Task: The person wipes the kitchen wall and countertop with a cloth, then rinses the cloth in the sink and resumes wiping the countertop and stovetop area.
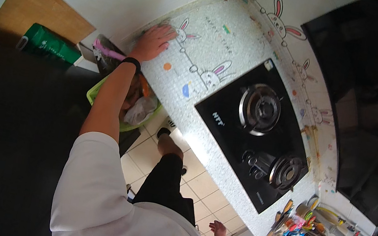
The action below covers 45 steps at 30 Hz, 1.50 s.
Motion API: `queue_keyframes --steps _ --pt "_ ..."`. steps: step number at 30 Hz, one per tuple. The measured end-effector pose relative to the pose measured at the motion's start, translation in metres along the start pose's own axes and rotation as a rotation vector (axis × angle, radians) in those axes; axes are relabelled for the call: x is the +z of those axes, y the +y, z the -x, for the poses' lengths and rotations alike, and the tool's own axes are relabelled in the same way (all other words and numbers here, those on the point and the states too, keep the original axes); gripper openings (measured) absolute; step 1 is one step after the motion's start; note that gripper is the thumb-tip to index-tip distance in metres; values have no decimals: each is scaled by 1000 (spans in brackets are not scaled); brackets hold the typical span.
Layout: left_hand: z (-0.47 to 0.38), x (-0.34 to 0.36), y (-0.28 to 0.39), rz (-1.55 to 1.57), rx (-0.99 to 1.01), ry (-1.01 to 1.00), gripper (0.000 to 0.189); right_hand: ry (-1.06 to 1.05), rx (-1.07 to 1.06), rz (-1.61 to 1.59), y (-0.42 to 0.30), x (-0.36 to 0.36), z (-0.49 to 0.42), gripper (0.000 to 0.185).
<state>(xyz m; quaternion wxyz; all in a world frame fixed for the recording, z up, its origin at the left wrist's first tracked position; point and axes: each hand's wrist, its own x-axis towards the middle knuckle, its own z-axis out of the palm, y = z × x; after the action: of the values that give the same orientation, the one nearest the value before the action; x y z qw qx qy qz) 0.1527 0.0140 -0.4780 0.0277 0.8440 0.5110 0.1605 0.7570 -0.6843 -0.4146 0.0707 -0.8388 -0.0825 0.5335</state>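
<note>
My left hand [153, 42] lies palm down on the speckled countertop [204, 27], close to the wall and beside a printed rabbit decal [186, 35]. Its thumb is apart from the fingers, and a dark band circles the wrist. Whether anything thin is under the palm is hidden. Low at the right of the view, my right hand [218, 230] hangs in the air off the counter's front edge, fingers apart and nothing seen in it; a dark watch is on that wrist. A black two-burner gas hob [227, 113] is set in the counter between the hands' sides.
Below my left forearm stands a green plastic basket [92, 92] with a plastic bag [141, 110] and other items. A green package [51, 44] is at the left. Jars and utensils [290, 228] crowd the counter's far right end. A dark glossy panel [362, 90] overhangs behind the hob.
</note>
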Motion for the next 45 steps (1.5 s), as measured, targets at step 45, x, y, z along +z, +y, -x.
queue_keyframes --steps 45 --pt "158 102 633 120 31 -83 53 48 40 -564 285 43 41 30"
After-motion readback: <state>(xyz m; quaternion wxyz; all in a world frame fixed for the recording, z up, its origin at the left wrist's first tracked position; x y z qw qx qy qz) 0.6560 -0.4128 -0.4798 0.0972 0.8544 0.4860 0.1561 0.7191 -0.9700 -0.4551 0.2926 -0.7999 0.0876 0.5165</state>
